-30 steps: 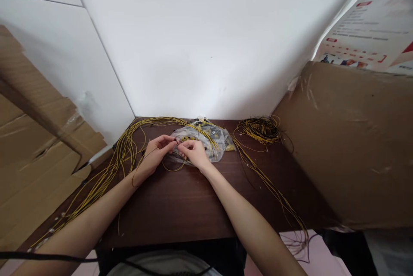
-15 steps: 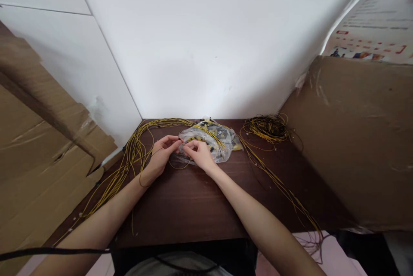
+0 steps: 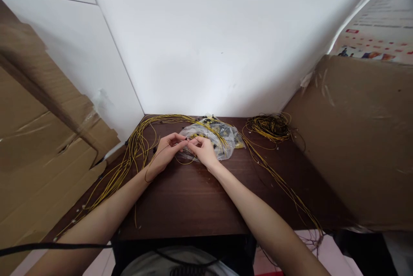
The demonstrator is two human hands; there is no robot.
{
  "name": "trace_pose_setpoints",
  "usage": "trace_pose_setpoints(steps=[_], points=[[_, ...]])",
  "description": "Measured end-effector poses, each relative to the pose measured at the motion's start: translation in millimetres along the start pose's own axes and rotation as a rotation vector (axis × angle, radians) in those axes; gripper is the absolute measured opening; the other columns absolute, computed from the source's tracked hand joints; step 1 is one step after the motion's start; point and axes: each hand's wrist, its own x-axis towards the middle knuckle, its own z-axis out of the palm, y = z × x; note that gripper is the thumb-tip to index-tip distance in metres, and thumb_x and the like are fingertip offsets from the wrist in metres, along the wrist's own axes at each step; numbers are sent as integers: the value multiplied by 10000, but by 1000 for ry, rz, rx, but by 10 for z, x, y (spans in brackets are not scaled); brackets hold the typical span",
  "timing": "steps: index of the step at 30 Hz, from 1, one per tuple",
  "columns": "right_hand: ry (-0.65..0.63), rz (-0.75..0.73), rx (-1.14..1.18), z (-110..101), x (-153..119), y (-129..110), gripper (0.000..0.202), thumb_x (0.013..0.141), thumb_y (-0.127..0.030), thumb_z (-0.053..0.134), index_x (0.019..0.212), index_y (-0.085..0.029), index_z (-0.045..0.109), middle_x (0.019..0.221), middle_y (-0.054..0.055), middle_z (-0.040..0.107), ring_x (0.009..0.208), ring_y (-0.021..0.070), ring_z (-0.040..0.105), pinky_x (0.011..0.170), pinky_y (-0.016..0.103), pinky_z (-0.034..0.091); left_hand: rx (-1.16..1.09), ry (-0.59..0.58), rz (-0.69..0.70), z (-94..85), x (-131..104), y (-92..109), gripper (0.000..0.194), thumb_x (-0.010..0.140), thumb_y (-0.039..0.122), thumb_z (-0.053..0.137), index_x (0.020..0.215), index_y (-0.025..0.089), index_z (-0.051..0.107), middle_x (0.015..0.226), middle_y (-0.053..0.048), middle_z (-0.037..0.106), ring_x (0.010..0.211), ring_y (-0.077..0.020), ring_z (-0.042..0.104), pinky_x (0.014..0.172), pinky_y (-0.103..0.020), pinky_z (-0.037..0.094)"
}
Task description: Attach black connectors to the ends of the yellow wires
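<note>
My left hand [image 3: 166,152] is closed in a pinch on a small dark piece [image 3: 186,139] joined to a thin wire. Close against it, my right hand [image 3: 204,151] pinches the thin wire, the fingertips of both hands nearly touching. A loop of this wire [image 3: 184,163] hangs beneath the hands, and another stretch curves over my left wrist. Just behind my hands lies a clear plastic bag [image 3: 228,149] with small yellow and black parts. Several yellow wires [image 3: 180,118] arc across the table and end over the bag.
A coil of yellow and black wires [image 3: 271,127] sits at the back right of the brown table [image 3: 190,207]. More wires [image 3: 280,179] run over the front right edge. Cardboard stands on the left [image 3: 38,138] and right [image 3: 361,138], a white wall [image 3: 206,44] behind.
My two hands have come closer together at the fingertips. The whole view has shifted slightly, so the table things appear a little further right.
</note>
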Motion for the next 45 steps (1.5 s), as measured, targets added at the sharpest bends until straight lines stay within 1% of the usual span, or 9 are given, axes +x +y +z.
trace_pose_setpoints(steps=[4, 9, 13, 19, 22, 25, 31, 39, 45], points=[[-12, 8, 58, 4, -2, -25, 230, 670, -374, 633, 700, -147, 605, 549, -20, 541, 496, 89, 446, 467, 208, 351, -75, 57, -14, 12, 10, 20, 272, 606, 342, 732, 746, 136, 622, 690, -11, 624, 533, -83, 484, 546, -224, 404], [-16, 59, 164, -1, -3, -68, 221, 678, -365, 620, 702, -148, 584, 563, -18, 558, 450, 77, 436, 440, 209, 354, -198, 127, -31, -6, 45, -1, 300, 598, 344, 737, 762, 123, 619, 803, -45, 648, 538, -69, 475, 535, -216, 408], [-21, 65, 155, -1, 2, -55, 209, 664, -347, 626, 676, -147, 570, 539, -27, 534, 440, 70, 422, 433, 203, 344, -149, 104, -25, 2, 32, -3, 283, 606, 335, 735, 755, 123, 622, 761, -33, 641, 536, -68, 477, 541, -212, 404], [-23, 37, 118, 5, 8, -30, 246, 668, -387, 626, 660, -148, 567, 536, -24, 535, 448, 70, 411, 436, 202, 332, -49, 65, -23, 40, -9, 33, 307, 579, 373, 743, 732, 136, 622, 673, -9, 618, 567, -99, 510, 556, -226, 411], [-37, 44, 149, 6, 0, -52, 264, 671, -403, 633, 681, -145, 580, 553, -15, 552, 449, 70, 418, 432, 202, 333, -92, 82, -23, 28, 7, 28, 299, 588, 364, 739, 740, 132, 626, 663, -5, 613, 534, -83, 485, 549, -225, 407], [-47, 54, 185, 5, -12, -81, 272, 670, -411, 635, 678, -144, 586, 536, -21, 538, 446, 71, 423, 428, 202, 332, -195, 109, -38, 5, 31, 14, 291, 587, 342, 744, 751, 130, 630, 741, -22, 642, 533, -71, 483, 546, -224, 409], [-55, 73, 178, 4, -13, -78, 229, 666, -365, 647, 697, -143, 599, 530, -26, 530, 444, 74, 423, 434, 208, 330, -311, 173, -82, -6, 37, 23, 310, 550, 305, 772, 753, 121, 628, 788, -38, 655, 545, -65, 500, 530, -212, 419], [-83, 31, 129, 15, -8, -52, 205, 673, -352, 624, 690, -149, 602, 583, -1, 582, 483, 93, 466, 479, 224, 362, -248, 130, -54, -14, 37, 4, 271, 587, 310, 755, 746, 127, 636, 778, -25, 648, 546, -63, 490, 541, -213, 405], [-78, -23, 65, -7, -15, -8, 237, 712, -375, 587, 652, -147, 575, 559, -9, 549, 482, 86, 447, 483, 213, 358, -115, 34, -31, -1, 13, -9, 256, 638, 322, 723, 772, 127, 626, 770, -20, 641, 570, -72, 490, 564, -207, 402]])
